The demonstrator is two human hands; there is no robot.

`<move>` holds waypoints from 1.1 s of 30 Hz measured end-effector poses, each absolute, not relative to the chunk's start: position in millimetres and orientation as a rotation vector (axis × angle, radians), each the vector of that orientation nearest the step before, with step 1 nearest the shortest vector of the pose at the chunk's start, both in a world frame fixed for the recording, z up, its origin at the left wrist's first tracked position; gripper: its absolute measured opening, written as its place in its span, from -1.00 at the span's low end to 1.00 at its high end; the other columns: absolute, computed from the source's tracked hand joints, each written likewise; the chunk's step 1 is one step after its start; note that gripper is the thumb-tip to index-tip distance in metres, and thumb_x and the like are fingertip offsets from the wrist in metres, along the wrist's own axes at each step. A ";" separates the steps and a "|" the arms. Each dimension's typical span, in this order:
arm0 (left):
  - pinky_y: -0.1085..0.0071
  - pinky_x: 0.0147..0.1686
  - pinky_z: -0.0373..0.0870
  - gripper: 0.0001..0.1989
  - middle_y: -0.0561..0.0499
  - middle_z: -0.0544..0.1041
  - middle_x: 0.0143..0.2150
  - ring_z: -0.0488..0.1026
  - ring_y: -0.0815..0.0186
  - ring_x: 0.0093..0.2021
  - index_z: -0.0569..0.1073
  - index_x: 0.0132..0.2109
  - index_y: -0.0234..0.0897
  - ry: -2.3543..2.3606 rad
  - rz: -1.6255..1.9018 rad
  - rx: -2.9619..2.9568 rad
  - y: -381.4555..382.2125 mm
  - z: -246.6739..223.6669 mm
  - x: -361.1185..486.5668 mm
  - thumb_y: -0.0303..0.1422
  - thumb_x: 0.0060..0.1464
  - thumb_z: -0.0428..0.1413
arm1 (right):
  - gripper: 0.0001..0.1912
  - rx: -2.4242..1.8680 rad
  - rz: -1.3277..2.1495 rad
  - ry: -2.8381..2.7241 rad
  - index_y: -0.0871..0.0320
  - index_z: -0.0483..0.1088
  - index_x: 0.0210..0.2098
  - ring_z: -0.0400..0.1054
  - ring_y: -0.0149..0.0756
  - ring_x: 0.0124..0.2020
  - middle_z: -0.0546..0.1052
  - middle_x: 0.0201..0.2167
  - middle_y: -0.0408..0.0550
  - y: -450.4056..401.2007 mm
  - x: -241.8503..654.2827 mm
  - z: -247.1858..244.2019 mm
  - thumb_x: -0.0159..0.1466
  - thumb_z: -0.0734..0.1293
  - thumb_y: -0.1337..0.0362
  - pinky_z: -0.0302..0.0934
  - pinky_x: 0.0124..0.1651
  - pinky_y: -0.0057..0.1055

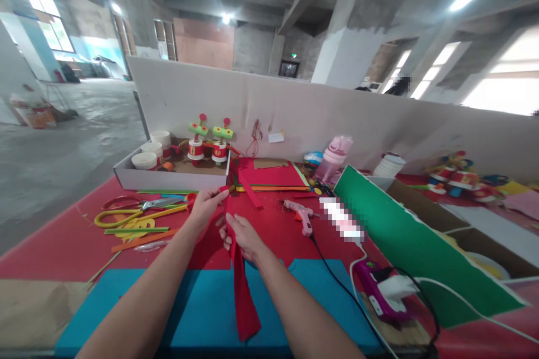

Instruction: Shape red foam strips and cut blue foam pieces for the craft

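A long red strip [243, 297] hangs down over the blue sheet [202, 297] in the middle of the bench. My left hand [207, 205] pinches its upper end. Just below and to the right, my right hand [241, 235] grips the strip further down, and its loose lower end spreads wider. Left of my hands are scissors [162, 203], yellow curled paper pieces [137, 229] and green and orange strips. A pink glue gun [300, 216] lies to the right of my hands. Red sheets [273, 173] lie behind them.
At the back left, a white box [172, 180] holds paper cups and two cup figures [196, 148]. A pink bottle [334, 157] stands behind the glue gun. On the right are a green-sided box [404, 247], a purple power strip [381, 294] and loose cables.
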State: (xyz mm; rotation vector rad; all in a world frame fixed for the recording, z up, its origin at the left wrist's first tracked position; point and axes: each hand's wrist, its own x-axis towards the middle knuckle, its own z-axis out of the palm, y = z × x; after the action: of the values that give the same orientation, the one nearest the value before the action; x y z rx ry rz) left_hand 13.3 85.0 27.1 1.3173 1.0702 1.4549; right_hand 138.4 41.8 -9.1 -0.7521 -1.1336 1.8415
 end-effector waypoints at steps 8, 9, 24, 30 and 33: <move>0.50 -0.52 0.20 -0.68 0.07 0.41 -0.59 0.27 0.45 -0.57 0.50 -0.46 -0.35 1.050 1.496 1.202 88.2 27.1 3.0 -0.14 -0.17 0.28 | -0.54 -0.714 1.949 -1.152 0.22 0.38 -0.30 -0.02 -0.58 -0.72 0.28 -0.65 -0.28 42.3 142.5 -10.4 0.17 0.32 -0.10 -0.06 -0.66 -0.56; 0.51 -0.52 0.20 -0.67 0.08 0.41 -0.59 0.27 0.46 -0.57 0.49 -0.46 -0.35 1.041 1.500 1.185 88.4 28.2 1.4 -0.13 -0.18 0.28 | -0.55 -0.706 1.978 -1.159 0.22 0.38 -0.29 -0.02 -0.58 -0.71 0.27 -0.64 -0.28 41.6 143.4 -9.3 0.18 0.32 -0.10 -0.08 -0.66 -0.57; 0.55 -0.62 0.13 -0.64 0.14 0.31 -0.67 0.16 0.52 -0.64 0.45 -0.51 -0.36 1.090 1.604 1.127 85.6 39.6 -4.0 -0.11 -0.22 0.28 | -0.61 -0.718 2.133 -1.306 0.20 0.37 -0.25 -0.19 -0.64 -0.74 0.21 -0.66 -0.32 35.1 148.6 3.4 0.25 0.26 -0.05 -0.30 -0.66 -0.61; 0.56 -0.60 0.16 -0.68 0.13 0.37 -0.61 0.21 0.51 -0.62 0.45 -0.45 -0.34 1.041 1.640 1.109 87.9 34.5 -4.2 -0.13 -0.14 0.26 | -0.58 -0.616 2.186 -1.294 0.17 0.38 -0.19 -0.20 -0.62 -0.74 0.22 -0.67 -0.31 34.8 150.5 4.1 0.30 0.19 -0.07 -0.30 -0.67 -0.62; 0.54 -0.55 0.23 -0.68 0.12 0.41 -0.56 0.27 0.49 -0.59 0.46 -0.40 -0.31 0.993 1.620 1.077 89.2 32.1 -4.4 -0.12 -0.14 0.26 | -0.56 -0.623 2.191 -1.308 0.17 0.39 -0.16 -0.15 -0.62 -0.75 0.27 -0.66 -0.28 35.0 150.5 4.5 0.31 0.17 -0.07 -0.24 -0.68 -0.63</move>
State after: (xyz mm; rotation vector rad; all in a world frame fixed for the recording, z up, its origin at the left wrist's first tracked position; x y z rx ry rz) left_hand -4.4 89.2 32.1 1.0773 0.9929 1.6195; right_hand 150.5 35.0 4.5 -0.6230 -1.3083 2.1912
